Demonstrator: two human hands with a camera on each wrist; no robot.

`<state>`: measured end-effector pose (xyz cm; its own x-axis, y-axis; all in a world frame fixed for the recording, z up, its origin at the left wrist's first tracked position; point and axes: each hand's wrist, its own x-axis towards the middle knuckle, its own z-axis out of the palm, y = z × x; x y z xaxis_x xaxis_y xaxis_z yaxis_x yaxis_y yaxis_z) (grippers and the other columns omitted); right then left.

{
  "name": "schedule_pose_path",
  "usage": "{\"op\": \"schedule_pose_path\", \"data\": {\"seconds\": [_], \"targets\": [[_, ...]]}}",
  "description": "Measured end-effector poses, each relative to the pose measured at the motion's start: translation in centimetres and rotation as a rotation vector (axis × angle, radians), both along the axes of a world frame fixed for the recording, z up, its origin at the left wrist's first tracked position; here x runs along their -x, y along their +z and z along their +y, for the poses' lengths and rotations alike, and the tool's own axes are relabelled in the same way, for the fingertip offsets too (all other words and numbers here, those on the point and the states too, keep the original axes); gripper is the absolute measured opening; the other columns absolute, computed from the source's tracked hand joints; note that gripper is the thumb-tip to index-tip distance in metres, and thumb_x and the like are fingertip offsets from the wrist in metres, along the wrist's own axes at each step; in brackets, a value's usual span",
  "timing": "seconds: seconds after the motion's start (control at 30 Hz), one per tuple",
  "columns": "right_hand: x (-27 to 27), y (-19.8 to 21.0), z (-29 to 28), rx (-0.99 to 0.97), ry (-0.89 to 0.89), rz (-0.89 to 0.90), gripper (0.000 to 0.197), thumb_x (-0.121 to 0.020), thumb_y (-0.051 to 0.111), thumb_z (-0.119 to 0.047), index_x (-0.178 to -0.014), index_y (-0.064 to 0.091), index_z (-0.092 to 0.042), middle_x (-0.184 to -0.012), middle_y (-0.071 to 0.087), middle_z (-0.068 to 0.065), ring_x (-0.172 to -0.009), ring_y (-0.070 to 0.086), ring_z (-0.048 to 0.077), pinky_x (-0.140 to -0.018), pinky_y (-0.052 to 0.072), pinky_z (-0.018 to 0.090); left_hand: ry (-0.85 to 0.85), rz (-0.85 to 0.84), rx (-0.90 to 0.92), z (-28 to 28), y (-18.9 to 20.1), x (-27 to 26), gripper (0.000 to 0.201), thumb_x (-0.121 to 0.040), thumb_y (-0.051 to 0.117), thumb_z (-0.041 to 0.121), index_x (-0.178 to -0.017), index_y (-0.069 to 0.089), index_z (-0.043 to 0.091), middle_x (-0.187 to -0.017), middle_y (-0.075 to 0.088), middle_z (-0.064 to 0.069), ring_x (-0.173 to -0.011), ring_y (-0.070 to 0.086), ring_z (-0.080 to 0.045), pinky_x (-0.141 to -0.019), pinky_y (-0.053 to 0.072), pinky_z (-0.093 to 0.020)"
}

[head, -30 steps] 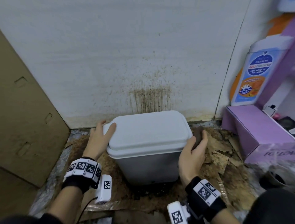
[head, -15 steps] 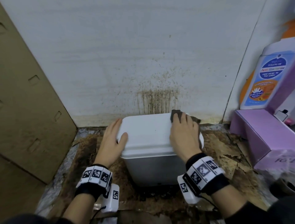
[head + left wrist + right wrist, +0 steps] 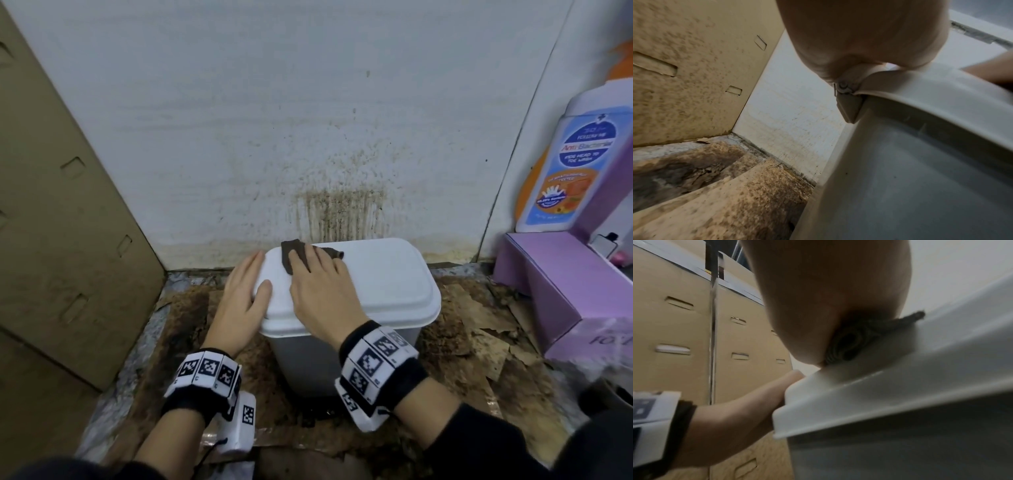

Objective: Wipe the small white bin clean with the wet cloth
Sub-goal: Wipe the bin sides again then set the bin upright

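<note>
The small white bin (image 3: 373,346) stands on the floor against the wall, its lid (image 3: 383,281) closed. My right hand (image 3: 317,277) lies flat on a dark brown cloth (image 3: 291,255) and presses it onto the lid's far left corner. In the right wrist view the cloth (image 3: 859,340) bunches under the palm on the lid (image 3: 900,386). My left hand (image 3: 250,287) rests against the lid's left edge, fingers straight along the side and thumb on top. In the left wrist view the bin's grey wall (image 3: 900,178) and a hinge show below the palm (image 3: 859,32).
Tall cardboard boxes (image 3: 61,222) close off the left side. A purple box (image 3: 565,284) and a large soap bottle (image 3: 565,164) stand at the right. The wall behind the bin has a brown stain (image 3: 339,212). Torn, dirty cardboard (image 3: 479,329) covers the floor.
My right hand came up from the bin's right side onto the lid with the cloth and slid it left along the far edge. The left hand has stayed at the left edge.
</note>
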<state>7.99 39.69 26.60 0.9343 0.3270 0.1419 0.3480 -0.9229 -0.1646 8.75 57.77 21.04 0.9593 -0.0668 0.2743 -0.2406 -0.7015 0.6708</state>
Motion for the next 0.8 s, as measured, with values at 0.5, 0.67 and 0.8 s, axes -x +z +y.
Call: {"op": "schedule_pose_path", "data": {"seconds": [0.5, 0.67, 0.8], "targets": [[0.6, -4.0, -16.8, -1.228, -0.606, 0.251, 0.034, -0.107, 0.040, -0.027, -0.128, 0.066, -0.024, -0.129, 0.069, 0.002, -0.114, 0.064, 0.021, -0.087, 0.051, 0.032, 0.001, 0.053, -0.056, -0.1, 0.7, 0.5, 0.065, -0.103, 0.027, 0.052, -0.163, 0.022, 0.026, -0.170, 0.017, 0.010, -0.156, 0.010, -0.006, -0.127, 0.012, -0.039], [0.9, -4.7, -16.0, -1.584, -0.652, 0.305, 0.036, -0.107, 0.042, -0.027, -0.130, 0.068, -0.017, -0.115, 0.075, 0.005, -0.096, 0.071, 0.022, -0.066, 0.054, 0.027, 0.032, 0.037, -0.208, -0.3, 1.1, 0.4, 0.067, -0.102, 0.020, 0.052, -0.163, 0.022, 0.025, -0.170, 0.018, 0.004, -0.157, 0.012, -0.013, -0.127, 0.011, -0.042], [0.9, -4.9, -15.3, -1.649, -0.646, 0.267, 0.037, -0.102, 0.044, -0.027, -0.126, 0.072, -0.024, -0.116, 0.078, 0.003, -0.113, 0.070, 0.028, -0.096, 0.054, 0.046, 0.093, -0.054, -0.201, -1.4, 1.5, 1.0, 0.062, -0.104, 0.021, 0.043, -0.160, 0.030, 0.016, -0.166, 0.030, -0.002, -0.154, 0.021, -0.015, -0.128, 0.010, -0.042]]}}
